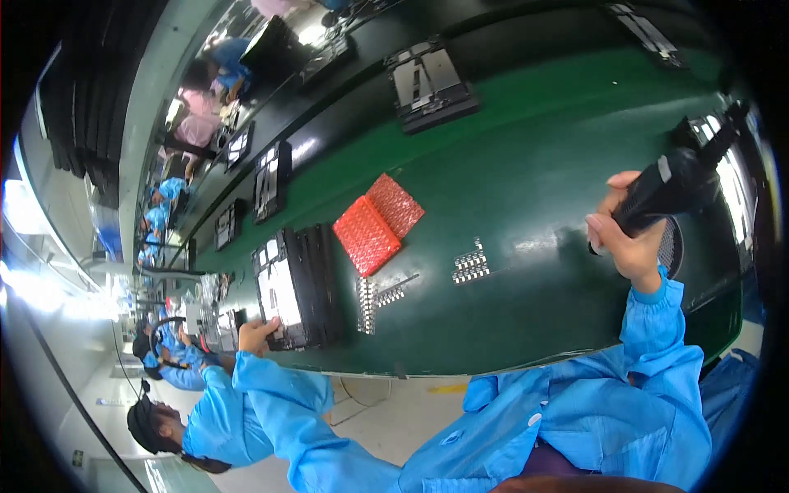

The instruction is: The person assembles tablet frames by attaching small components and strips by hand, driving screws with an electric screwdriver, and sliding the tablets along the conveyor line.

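Stretched out to the left, my left hand (258, 336) grips the near edge of a black tray (283, 283), thumb on its rim and fingers partly hidden. This tray leans against a stack of similar black trays (316, 287) and carries a flat panel with a pale surface. On the right, my right hand (629, 238) wraps round a thick black hand-held tool (670, 189), raised above the table; its exact kind is unclear. Behind that hand a round dark mesh piece (672, 246) shows in part.
Two red bubble-wrap pouches (367, 236) lie mid-table, beside strips of small metallic pieces (366, 306) and another such group (471, 264). Along the far dark conveyor stand black trays with device parts (427, 82). A co-worker in blue (226, 419) is close at the left.
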`<act>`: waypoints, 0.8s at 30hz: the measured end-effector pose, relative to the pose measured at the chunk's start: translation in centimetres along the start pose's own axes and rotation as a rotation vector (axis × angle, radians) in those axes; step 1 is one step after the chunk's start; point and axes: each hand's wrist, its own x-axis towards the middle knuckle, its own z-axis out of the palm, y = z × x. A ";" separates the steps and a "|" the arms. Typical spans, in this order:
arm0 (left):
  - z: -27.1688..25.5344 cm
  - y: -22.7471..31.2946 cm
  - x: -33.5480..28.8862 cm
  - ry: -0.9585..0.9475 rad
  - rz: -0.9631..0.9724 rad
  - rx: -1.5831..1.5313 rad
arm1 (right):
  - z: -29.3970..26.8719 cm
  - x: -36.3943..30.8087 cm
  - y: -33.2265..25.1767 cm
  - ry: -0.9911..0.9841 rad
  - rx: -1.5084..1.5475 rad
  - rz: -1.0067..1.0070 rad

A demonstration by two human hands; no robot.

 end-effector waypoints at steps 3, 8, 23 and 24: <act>0.7 3.2 -1.8 0.046 -0.051 0.062 | -0.8 -0.6 -0.7 0.025 -0.005 -0.049; 1.6 4.7 -3.1 -0.081 0.080 -0.268 | -4.4 2.7 -0.5 -0.205 -0.421 -0.612; 31.8 16.1 -18.2 -0.578 0.345 -0.560 | -9.9 2.1 -0.9 0.179 -0.166 -0.115; 33.8 16.1 -19.5 -0.653 0.264 -0.650 | -9.8 2.4 -0.7 0.170 -0.158 -0.114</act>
